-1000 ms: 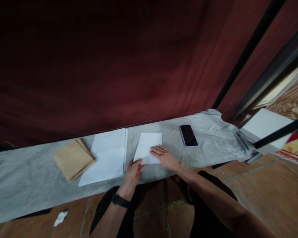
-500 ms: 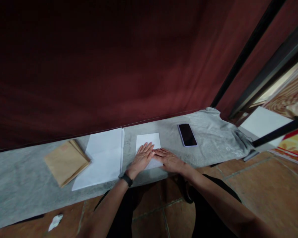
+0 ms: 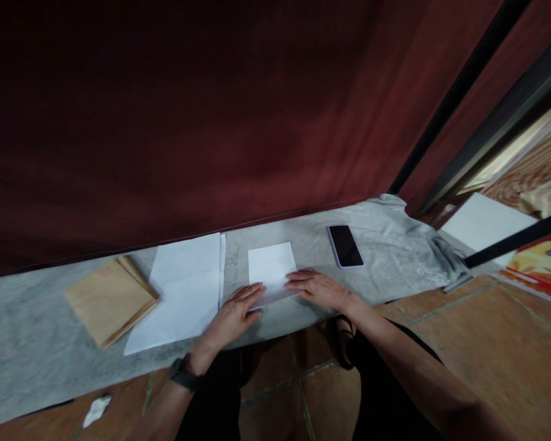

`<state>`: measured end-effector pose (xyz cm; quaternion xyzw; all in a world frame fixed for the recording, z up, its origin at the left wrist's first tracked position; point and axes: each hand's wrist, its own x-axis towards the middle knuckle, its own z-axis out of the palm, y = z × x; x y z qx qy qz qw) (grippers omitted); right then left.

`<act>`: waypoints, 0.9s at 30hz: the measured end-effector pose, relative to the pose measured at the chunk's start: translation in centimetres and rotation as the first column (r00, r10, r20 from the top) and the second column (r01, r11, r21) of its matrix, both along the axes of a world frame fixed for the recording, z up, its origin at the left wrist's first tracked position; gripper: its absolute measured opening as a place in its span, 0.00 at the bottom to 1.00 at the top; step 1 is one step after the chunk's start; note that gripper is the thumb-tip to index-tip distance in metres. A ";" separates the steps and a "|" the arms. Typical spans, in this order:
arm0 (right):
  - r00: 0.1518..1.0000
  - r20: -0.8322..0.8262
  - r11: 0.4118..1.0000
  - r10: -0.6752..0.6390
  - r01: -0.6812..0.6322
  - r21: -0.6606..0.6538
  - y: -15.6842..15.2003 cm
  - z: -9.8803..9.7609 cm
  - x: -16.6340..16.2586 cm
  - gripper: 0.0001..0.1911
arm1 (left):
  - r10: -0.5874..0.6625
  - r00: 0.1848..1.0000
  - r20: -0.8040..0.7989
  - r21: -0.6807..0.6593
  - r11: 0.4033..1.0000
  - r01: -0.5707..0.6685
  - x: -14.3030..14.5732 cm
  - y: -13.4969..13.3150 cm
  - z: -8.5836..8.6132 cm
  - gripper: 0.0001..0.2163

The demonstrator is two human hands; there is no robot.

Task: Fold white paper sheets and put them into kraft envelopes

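A small folded white paper (image 3: 272,267) lies on the grey cloth (image 3: 37,361) that covers the low surface. My left hand (image 3: 233,313) lies flat with fingers stretched out, fingertips on the paper's near left edge. Flat and open too, my right hand (image 3: 318,288) presses the paper's near right corner. The near edge of the paper looks slightly lifted between the two hands. A black band sits on my left wrist.
A stack of white sheets (image 3: 183,288) and a pile of brown envelopes (image 3: 109,299) lie to the left. A dark phone (image 3: 345,245) rests to the right. A red curtain hangs behind. A crumpled white scrap (image 3: 96,410) lies on the tiled floor.
My left hand slid from the top of the paper back to its near left edge. My right hand stayed on the near right corner. The view drifted slightly.
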<state>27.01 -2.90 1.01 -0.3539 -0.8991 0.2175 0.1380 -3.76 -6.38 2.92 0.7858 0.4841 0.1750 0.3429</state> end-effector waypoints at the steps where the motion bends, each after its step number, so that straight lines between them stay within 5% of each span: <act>1: 1.000 -0.005 1.000 0.005 -0.005 -0.014 0.0 0.2 0.1 0.19 | 0.051 0.998 0.041 0.003 0.999 -0.051 0.0 0.2 -0.3 0.23; 6: 0.995 -0.102 0.996 0.023 -0.031 -0.079 0.1 1.0 0.5 0.17 | 0.211 0.955 0.208 -0.089 0.976 -0.197 0.1 1.4 -0.9 0.06; 14: 0.929 -0.136 0.924 -0.343 0.308 -0.229 2.3 0.1 -0.1 0.14 | 0.529 0.759 0.381 -0.394 0.835 -0.384 2.3 4.4 -0.4 0.18; 17: 0.887 -0.142 0.887 -0.440 0.405 -0.220 3.1 0.0 -1.0 0.12 | 0.557 0.721 0.411 -0.339 0.828 -0.446 2.8 5.7 -0.9 0.15; 23: 0.817 -0.060 0.813 -0.574 0.559 -0.165 3.6 0.0 -2.6 0.13 | 0.563 0.780 0.274 -0.054 0.819 -0.572 3.1 7.3 -2.3 0.15; 27: 0.795 -0.037 0.787 -0.605 0.591 -0.178 4.2 -0.2 -2.8 0.11 | 0.593 0.752 0.287 -0.076 0.797 -0.599 3.0 7.5 -2.6 0.12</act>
